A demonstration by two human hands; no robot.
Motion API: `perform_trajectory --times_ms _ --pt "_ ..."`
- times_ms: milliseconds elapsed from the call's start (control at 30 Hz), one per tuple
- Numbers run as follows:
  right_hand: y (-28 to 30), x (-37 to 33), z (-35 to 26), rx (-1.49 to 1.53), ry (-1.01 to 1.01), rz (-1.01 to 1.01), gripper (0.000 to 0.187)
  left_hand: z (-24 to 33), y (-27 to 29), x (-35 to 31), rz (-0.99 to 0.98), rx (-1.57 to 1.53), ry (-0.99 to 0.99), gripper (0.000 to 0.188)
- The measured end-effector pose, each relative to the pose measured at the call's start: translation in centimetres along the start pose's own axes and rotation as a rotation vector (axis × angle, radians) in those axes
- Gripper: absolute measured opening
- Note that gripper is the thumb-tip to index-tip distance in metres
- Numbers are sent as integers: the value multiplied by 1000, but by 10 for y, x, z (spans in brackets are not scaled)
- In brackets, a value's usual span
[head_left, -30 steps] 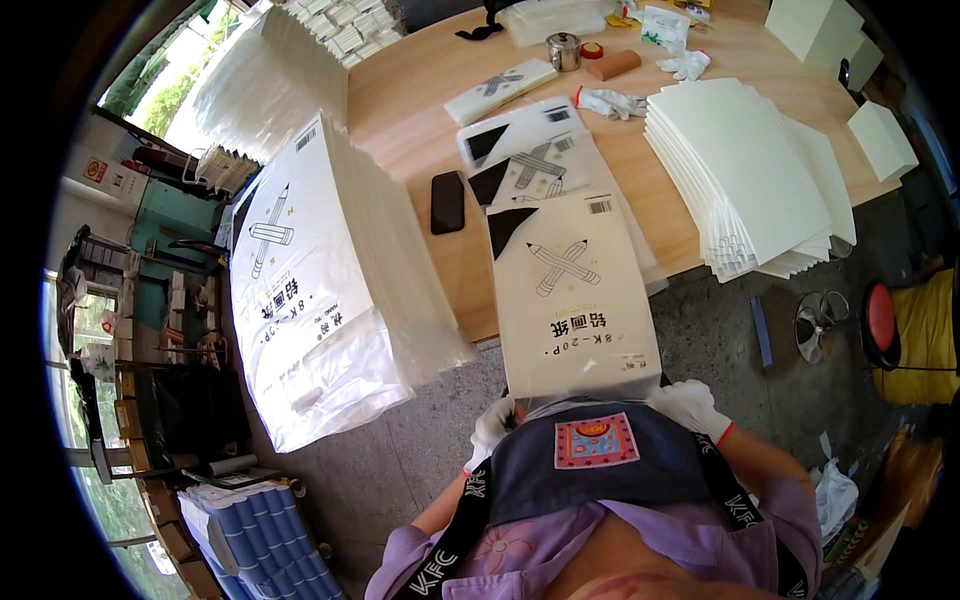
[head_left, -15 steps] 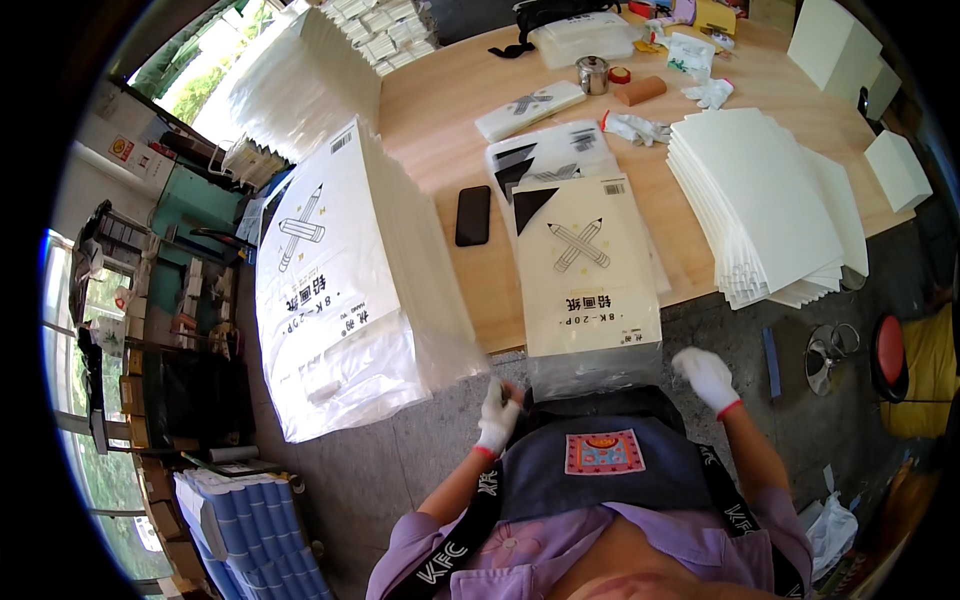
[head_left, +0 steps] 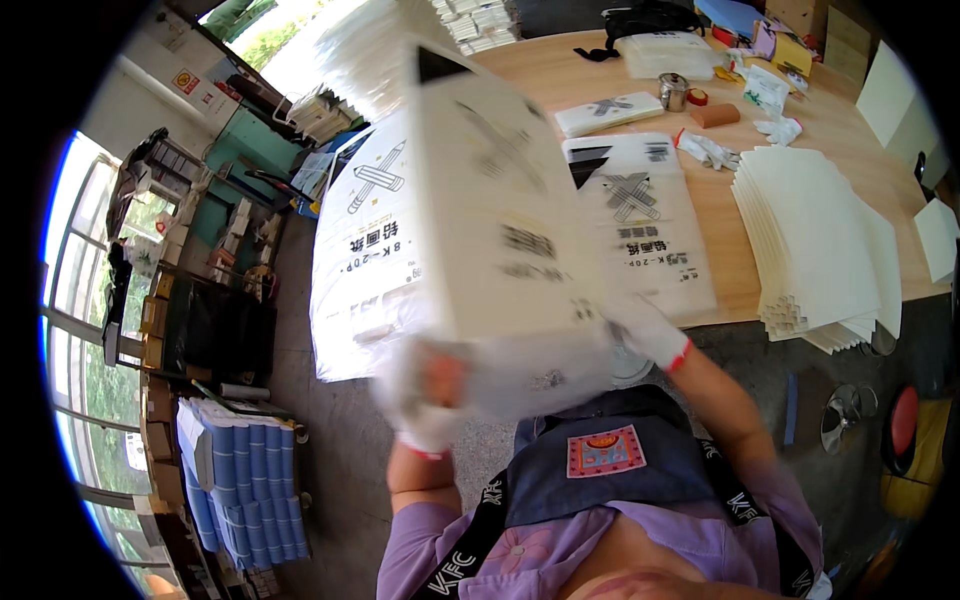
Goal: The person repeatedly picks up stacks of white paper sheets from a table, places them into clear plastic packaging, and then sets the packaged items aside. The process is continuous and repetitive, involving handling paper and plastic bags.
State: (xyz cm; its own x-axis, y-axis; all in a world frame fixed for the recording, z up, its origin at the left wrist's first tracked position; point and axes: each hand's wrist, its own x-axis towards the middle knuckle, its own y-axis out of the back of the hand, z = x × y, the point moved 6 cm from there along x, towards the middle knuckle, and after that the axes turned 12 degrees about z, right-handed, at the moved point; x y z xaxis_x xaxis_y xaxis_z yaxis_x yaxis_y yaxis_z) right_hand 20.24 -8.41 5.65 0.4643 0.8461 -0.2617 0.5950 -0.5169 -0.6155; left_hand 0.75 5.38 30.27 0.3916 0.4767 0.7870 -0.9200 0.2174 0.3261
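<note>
A clear plastic packet of cream drawing paper (head_left: pixel 495 220), printed with crossed pencils, is held up at a tilt in front of me, smeared by motion. My left hand (head_left: pixel 425 395), in a white glove, is closed on its lower left corner, where the loose clear flap hangs. The gloved right hand (head_left: pixel 648 335) grips its lower right edge. Behind and left of it stands a tall pile of similar packets (head_left: pixel 365 255), partly covered by the raised one. Printed clear bags (head_left: pixel 640 225) lie flat on the table to its right.
White paper sheets (head_left: pixel 815 230) are stacked fanned on the table's right. Farther back are a pencil-printed packet (head_left: pixel 608 113), a metal pot (head_left: pixel 673 92), an orange roll (head_left: pixel 715 116) and white gloves (head_left: pixel 707 150). Blue bundles (head_left: pixel 250 480) stand on the floor at left.
The top packet has been lifted off the bags and swung left toward the pile, both hands now holding it. It hides the black phone. The view has shifted.
</note>
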Motion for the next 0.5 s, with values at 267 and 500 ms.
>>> perform_trajectory --times_ms 267,500 --pt "-169 73 -99 -664 322 -20 45 -204 122 59 302 132 411 16" --pt "-129 -1 -21 -1381 400 -118 49 -249 34 -162 544 -168 742 67"
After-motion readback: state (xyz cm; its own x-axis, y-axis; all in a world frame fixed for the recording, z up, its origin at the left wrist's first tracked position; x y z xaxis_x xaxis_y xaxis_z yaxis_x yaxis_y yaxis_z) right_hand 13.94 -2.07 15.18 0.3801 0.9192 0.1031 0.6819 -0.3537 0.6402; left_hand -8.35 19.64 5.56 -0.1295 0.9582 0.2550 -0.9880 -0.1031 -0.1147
